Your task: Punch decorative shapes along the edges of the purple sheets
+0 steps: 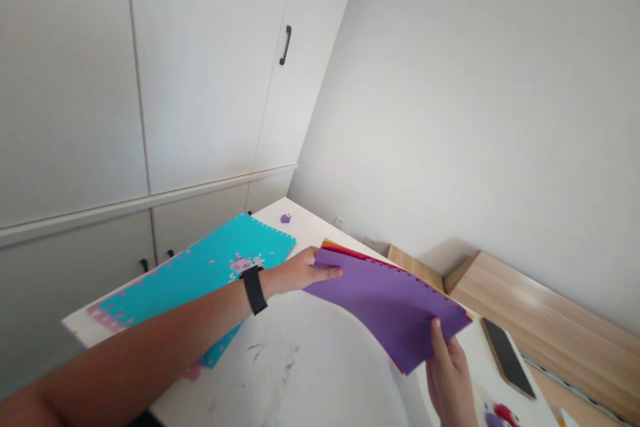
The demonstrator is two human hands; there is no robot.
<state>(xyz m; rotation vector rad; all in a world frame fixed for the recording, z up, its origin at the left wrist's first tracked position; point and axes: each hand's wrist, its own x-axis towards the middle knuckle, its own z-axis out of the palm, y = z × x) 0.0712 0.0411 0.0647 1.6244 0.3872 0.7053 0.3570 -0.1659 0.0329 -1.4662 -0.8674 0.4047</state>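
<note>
Both my hands hold up a stack of coloured sheets (385, 300), tilted, with a purple sheet facing me. Red and orange-yellow edges of other sheets show behind it, and a row of small notches or holes runs along its top edge. My left hand (303, 270), with a black band on its wrist, pinches the left end, thumb on the purple face. At the lower right, my right hand (450, 370) grips the other end, its thumb in front. Left of the stack, under my left forearm, lies a turquoise sheet (200, 273) with pink spots and pink edging.
A white table (315, 217) carries a small purple toy-like piece (285, 218) at its far corner. On the right lie a dark phone (507, 357) and red and purple pieces (505, 413). White cabinets (210, 80) stand left; wooden furniture (540, 313) stands right, along the wall.
</note>
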